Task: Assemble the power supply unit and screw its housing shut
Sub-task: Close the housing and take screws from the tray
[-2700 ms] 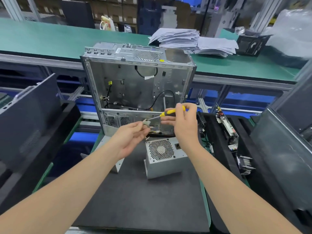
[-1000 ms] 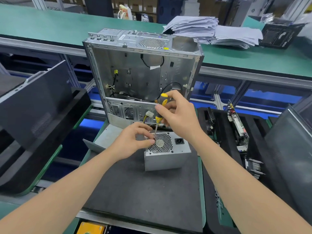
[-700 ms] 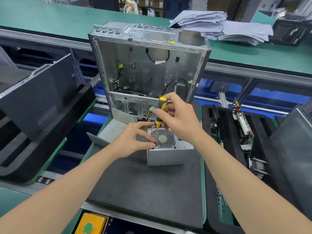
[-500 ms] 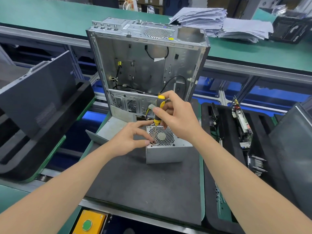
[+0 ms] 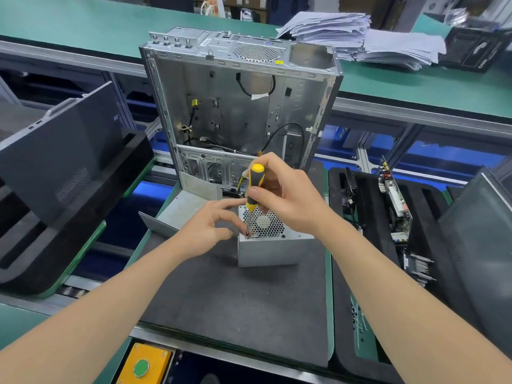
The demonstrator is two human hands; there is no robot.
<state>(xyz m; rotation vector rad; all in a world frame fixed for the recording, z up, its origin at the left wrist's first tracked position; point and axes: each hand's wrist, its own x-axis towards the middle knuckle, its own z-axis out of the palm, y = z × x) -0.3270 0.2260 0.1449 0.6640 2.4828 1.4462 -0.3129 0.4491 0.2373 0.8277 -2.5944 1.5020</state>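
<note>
Sheet metal, dull grey and boxy, forms the power supply [image 5: 270,249], which sits in the middle of a dark felt-like mat [image 5: 235,306] with its honeycomb fan grille facing up. The right hand [image 5: 288,200] grips the yellow-and-black handle of a screwdriver [image 5: 253,187] held upright, tip at the grille's near-left corner. The left hand [image 5: 207,227] curls beside that tip, fingertips touching the shaft; whether they pinch a screw I cannot tell. Just behind stands an open steel computer case [image 5: 238,106] with loose black cables, and a flat metal panel [image 5: 180,212] lies to the left. Black foam trays [image 5: 69,206] flank the mat; the right one holds a circuit board [image 5: 393,195]. Paper stacks [image 5: 360,34] rest on the far green bench [image 5: 83,20].
</note>
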